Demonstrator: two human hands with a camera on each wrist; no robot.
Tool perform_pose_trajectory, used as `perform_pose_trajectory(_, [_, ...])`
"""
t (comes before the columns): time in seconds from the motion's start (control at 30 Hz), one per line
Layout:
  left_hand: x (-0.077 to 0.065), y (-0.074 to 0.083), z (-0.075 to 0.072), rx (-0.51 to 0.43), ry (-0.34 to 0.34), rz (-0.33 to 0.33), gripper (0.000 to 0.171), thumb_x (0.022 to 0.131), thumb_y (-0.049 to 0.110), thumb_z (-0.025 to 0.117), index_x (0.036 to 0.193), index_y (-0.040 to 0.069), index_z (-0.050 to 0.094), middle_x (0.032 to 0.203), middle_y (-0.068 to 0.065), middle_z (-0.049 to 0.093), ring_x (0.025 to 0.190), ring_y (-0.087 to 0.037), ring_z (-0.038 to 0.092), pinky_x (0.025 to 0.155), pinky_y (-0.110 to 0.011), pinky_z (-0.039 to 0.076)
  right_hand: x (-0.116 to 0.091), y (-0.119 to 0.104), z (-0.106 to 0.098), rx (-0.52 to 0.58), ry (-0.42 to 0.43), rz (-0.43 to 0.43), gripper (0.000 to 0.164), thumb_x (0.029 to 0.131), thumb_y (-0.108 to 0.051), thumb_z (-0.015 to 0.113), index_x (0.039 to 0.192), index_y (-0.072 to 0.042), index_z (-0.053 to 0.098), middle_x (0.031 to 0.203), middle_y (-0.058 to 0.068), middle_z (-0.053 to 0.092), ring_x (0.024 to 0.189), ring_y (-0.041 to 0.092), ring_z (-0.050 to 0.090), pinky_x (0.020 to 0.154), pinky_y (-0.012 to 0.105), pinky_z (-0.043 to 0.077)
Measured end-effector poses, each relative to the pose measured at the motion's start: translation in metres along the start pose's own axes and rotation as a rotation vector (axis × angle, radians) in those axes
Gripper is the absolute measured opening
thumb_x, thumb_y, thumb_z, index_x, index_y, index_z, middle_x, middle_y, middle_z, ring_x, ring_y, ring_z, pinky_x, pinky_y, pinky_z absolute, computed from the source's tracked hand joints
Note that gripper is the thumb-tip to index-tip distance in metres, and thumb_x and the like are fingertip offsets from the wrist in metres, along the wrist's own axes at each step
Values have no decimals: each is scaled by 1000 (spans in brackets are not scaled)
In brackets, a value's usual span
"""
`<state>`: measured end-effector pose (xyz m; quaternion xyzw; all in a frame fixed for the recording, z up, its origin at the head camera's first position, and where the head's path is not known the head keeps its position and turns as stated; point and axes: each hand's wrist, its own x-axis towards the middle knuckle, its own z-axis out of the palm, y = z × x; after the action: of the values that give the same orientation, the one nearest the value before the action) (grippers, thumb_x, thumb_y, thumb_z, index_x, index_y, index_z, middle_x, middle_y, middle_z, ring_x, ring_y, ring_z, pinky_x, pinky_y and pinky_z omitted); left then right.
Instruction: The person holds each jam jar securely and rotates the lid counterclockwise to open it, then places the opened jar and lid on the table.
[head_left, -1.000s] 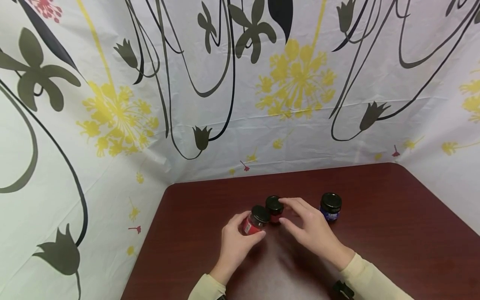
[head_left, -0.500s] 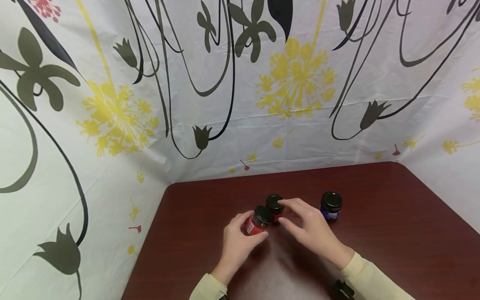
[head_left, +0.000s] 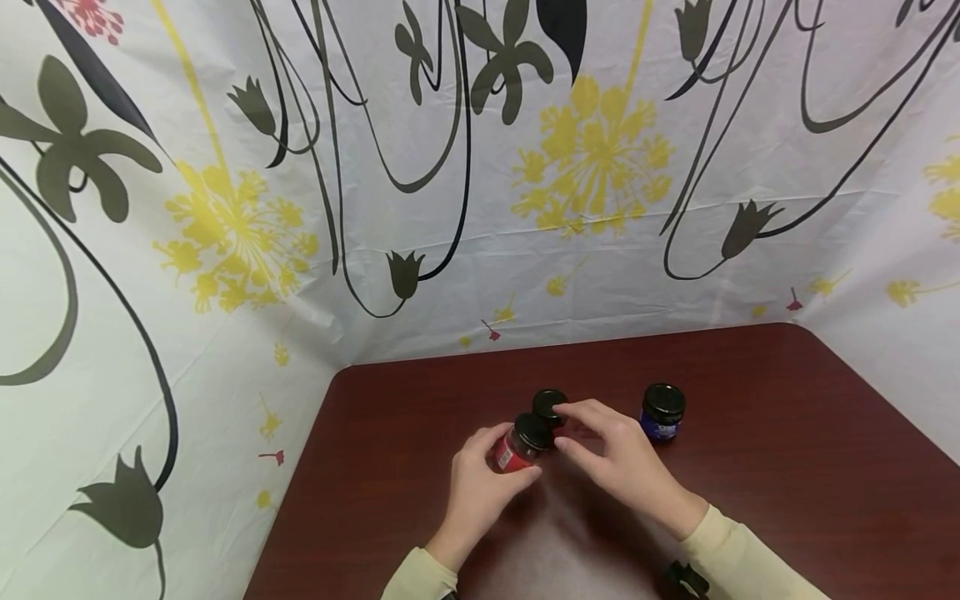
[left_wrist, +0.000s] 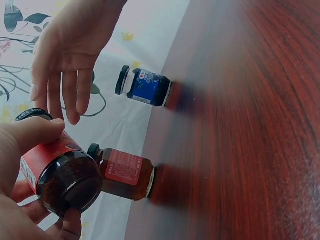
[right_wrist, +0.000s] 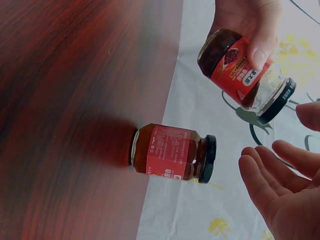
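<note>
My left hand [head_left: 476,487] grips a glass jar [right_wrist: 237,70] with a red label and black lid, tilted and raised off the table. Its thumb lies across the label, as the right wrist view shows. Fingers slightly bent, my right hand [head_left: 622,458] hovers near that jar's lid and holds nothing. Behind the raised jar, a second red-labelled jar [right_wrist: 170,152] with dark amber contents stands upright on the table; in the head view the held jar and right fingertips partly cover it. A blue-labelled jar [head_left: 662,414] with a black lid stands beyond my right hand.
The dark reddish-brown tabletop [head_left: 405,425] has rounded far corners. White cloth [head_left: 420,200] printed with flowers hangs around its back and sides. A black strap piece [head_left: 686,577] shows at my right sleeve.
My left hand has shifted slightly right with the jar, bringing its lid closer to my right fingertips. The right hand and the other two jars stay nearly still.
</note>
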<state>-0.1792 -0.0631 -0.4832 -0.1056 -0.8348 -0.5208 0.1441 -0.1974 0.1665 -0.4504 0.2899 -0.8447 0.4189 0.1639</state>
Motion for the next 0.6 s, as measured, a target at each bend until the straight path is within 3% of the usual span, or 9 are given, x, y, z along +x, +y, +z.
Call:
perform_pose_trajectory(0.27, [0, 2, 1, 1, -12, 5, 59, 71, 37, 92, 124, 26, 69, 107, 12, 66, 96, -12, 61, 77, -31, 54, -2, 1, 2, 26, -6, 8, 39, 95, -30, 72, 130, -15, 67, 120, -4, 66, 99, 8, 68, 82, 33, 56])
perform_pose_trajectory(0.43, [-1, 3, 3, 10, -7, 14, 58, 70, 30, 94, 123, 26, 69, 107, 12, 67, 96, -12, 61, 77, -31, 53, -2, 0, 2, 29, -12, 3, 40, 95, -32, 72, 129, -12, 67, 120, -6, 66, 98, 4, 67, 82, 29, 56])
perform_pose_trajectory(0.6, [-1, 3, 5, 16, -4, 28, 58, 70, 36, 93, 122, 27, 70, 107, 13, 67, 96, -11, 61, 77, -30, 53, -3, 0, 2, 32, -17, -2, 40, 94, -33, 72, 128, -12, 69, 119, -8, 66, 100, 6, 67, 82, 31, 56])
